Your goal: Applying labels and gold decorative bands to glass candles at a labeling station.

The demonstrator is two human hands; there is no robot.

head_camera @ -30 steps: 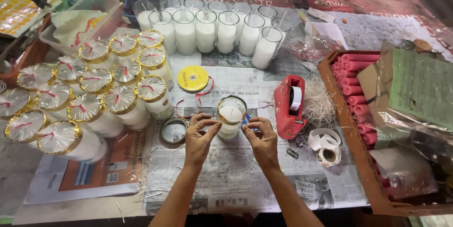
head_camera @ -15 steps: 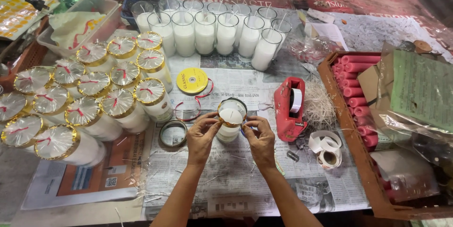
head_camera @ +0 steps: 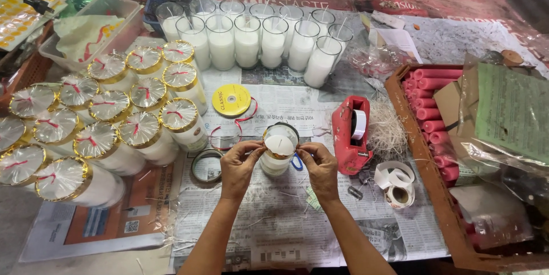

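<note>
On the newspaper-covered desk (head_camera: 274, 240), the candle jar (head_camera: 279, 155) sits at centre as before, left hand (head_camera: 239, 167) at nine o'clock and right hand (head_camera: 320, 167) at three o'clock both pinching its rim, barely shifted, wrapping unfinished.

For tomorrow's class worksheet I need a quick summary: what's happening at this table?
A person's left hand and right hand pinch the rim of a glass candle on a newspaper-covered table. Wrapped, gold-rimmed candles crowd the left side. Bare white candles line the back. A red tape dispenser and pink candles lie to the right.
</note>
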